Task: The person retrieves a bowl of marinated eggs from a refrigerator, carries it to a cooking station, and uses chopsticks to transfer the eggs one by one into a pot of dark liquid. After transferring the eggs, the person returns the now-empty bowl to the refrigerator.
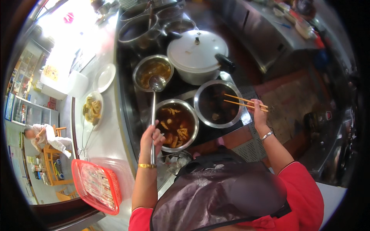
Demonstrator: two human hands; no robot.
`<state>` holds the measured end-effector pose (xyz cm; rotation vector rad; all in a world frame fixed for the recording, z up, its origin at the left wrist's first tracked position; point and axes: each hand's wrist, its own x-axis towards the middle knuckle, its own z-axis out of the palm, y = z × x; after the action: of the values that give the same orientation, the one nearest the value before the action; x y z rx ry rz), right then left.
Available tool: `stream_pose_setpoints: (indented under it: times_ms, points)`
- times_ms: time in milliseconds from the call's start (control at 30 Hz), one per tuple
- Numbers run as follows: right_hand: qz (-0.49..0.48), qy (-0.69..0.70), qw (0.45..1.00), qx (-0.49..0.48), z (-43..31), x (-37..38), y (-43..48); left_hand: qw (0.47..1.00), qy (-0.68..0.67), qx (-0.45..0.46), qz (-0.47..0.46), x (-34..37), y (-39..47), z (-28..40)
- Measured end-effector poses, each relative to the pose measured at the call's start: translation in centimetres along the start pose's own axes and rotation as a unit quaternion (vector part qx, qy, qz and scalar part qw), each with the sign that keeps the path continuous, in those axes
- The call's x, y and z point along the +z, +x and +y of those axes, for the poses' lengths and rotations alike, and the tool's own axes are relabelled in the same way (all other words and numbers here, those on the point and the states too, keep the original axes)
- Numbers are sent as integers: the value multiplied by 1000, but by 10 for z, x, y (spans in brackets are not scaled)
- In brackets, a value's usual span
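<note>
My left hand [152,138] grips the handle of a metal ladle [157,83], whose bowl is over the near edge of a steel pot of broth [153,70]. In my right hand [257,111] is a pair of wooden chopsticks [245,103], slightly apart, their tips above a steel pot of dark broth [218,104]. Nothing shows between the tips. Nearer me, another steel pot [177,125] holds brown broth with pieces of food. A lidded aluminium pressure cooker [198,53] stands behind the dark broth.
On the left counter are a plate of food [93,111], an empty white plate [104,78] and a red plastic basket [96,186] of wrapped packets. Large pots [138,30] stand at the far end. A person [47,135] sits beyond the counter. A metal counter [286,31] is at right.
</note>
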<state>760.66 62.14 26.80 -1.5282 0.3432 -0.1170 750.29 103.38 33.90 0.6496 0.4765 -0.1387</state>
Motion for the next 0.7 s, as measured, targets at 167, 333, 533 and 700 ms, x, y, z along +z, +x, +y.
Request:
stream_pose_setpoints:
  times_ms: [167, 333, 533, 700]
  points:
    - [-70, -57, 992, -89, -10, 5, 1, 1000, -19, 10, 19, 8, 73, 14]
    - [-79, -23, 991, -108, -31, 4, 6, 996, -26, 30, 75, 13, 120, 12]
    - [9, 160, 985, 64, -50, -19, 23, 996, -61, 12, 67, -7, 138, 1]
    - [117, 79, 990, -15, -48, -63, 46, 994, -35, -15, 104, -6, 146, -2]
